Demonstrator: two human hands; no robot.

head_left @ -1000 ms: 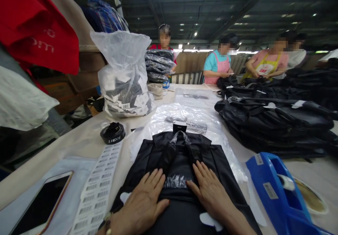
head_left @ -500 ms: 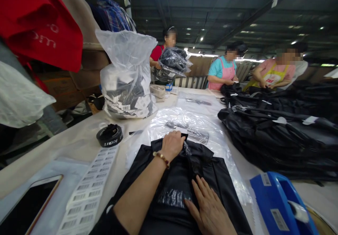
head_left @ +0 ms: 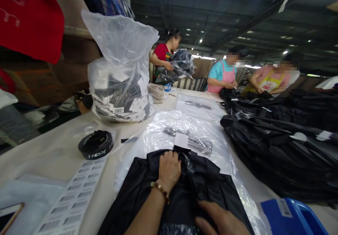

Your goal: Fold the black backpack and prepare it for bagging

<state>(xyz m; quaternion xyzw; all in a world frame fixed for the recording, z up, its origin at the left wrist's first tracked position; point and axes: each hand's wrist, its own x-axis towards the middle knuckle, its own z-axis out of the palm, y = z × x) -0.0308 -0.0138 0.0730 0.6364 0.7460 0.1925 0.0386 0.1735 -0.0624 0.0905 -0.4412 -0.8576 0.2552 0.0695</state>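
Observation:
A folded black jacket [head_left: 182, 189] with a collar lies on clear plastic bags [head_left: 161, 125] in front of me. My left hand [head_left: 169, 168], a beaded bracelet at its wrist, has its fingers curled into the cloth just below the collar. A white tag [head_left: 181, 140] pokes out above the collar. At the bottom edge, my right hand [head_left: 221, 219] is blurred and partly cut off; its thumb and forefinger are apart over the jacket's front. Shiny clear plastic [head_left: 176, 229] shows on the jacket's lower front.
On the left are barcode label strips [head_left: 74, 196], a black tape roll [head_left: 95, 144], a phone [head_left: 9, 217] and a plastic sack of tags [head_left: 120, 87]. Black garments [head_left: 277, 140] are heaped right, beside a blue tape dispenser [head_left: 293, 215]. Three co-workers stand across the table [head_left: 126, 129].
The view has shifted. My left hand has come off the tag, which now shows fully, and sits lower on the collar. My right hand has moved nearer the bottom edge.

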